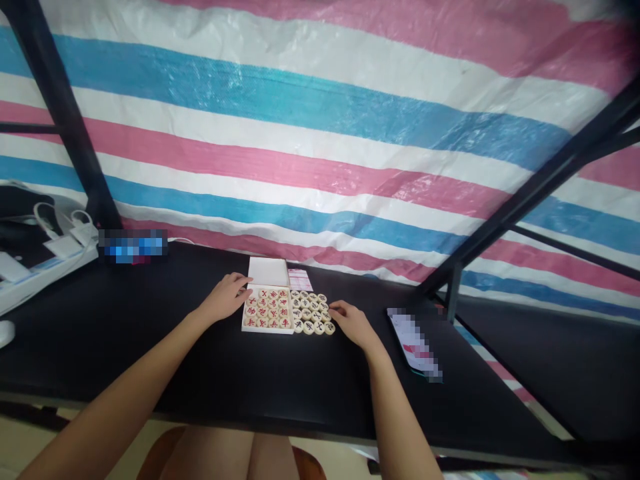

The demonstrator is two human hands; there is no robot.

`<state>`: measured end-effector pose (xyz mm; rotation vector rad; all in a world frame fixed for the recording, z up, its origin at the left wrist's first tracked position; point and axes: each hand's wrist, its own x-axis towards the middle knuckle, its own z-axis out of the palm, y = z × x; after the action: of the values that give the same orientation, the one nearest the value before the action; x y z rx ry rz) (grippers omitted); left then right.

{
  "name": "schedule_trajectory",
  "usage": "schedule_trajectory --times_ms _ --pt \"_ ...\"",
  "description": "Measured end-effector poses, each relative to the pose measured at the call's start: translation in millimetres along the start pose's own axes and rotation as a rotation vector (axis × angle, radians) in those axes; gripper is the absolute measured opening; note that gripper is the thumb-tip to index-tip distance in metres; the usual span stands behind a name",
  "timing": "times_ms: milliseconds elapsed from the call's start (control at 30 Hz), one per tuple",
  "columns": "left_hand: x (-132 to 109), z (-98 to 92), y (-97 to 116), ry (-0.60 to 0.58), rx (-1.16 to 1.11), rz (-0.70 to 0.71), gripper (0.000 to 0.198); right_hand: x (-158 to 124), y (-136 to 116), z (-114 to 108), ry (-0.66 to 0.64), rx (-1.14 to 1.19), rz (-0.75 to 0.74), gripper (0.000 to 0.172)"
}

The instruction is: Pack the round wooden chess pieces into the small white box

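A white box (245, 315) lies on the black table with its lid (268, 272) folded back behind it. Rows of round xiangqi pieces with red characters (270, 312) fill the box. Right beside it, pieces with black characters (310, 316) stand on the table in a tight block of rows. My left hand (227, 296) rests at the box's upper left corner, fingers stretched toward the lid and the red pieces. At the right side of the black-character block, my right hand (350, 321) has its fingertips against the edge pieces, fingers bent but not wrapped round one.
A phone (414, 343) lies to the right, and a printed paper (300, 279) behind the black-character pieces. Far left are a power strip with chargers (60, 250) and a blurred blue object (133, 247). Dark metal posts (65, 120) and a striped sheet (300, 133) bound the back.
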<state>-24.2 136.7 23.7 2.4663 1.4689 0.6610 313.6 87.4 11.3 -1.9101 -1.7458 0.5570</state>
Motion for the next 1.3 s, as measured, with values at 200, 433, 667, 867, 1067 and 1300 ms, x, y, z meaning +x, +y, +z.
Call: schedule_trajectory --times_ms 200,433,667,867,1067,1300 --pt "-1.8 -5.1 3.8 0.019 0.005 0.127 0.031 -0.2 -1.4 -0.3 -0.008 0.001 0.010 0.024" --pt "-3.6 2.0 3.6 -0.021 0.033 0.166 0.031 -0.6 -0.9 -0.3 -0.009 0.024 0.019 0.024" --pt "-0.9 0.3 6.0 -0.003 -0.031 0.123 0.026 0.8 2.1 1.0 -0.002 0.027 0.004 0.025" --pt "-0.4 -7.2 15.5 -0.036 -0.060 0.103 0.018 -0.4 0.6 0.3 -0.003 0.029 -0.002 0.025" --pt "1.4 -24.9 8.6 0.042 -0.388 -0.013 0.019 -1.0 -0.3 -0.4 -0.005 0.036 0.003 0.025" --pt "-4.7 -44.2 -27.7 -0.359 -0.508 -0.145 0.029 0.2 0.2 -0.1 -0.003 0.014 -0.004 0.025"
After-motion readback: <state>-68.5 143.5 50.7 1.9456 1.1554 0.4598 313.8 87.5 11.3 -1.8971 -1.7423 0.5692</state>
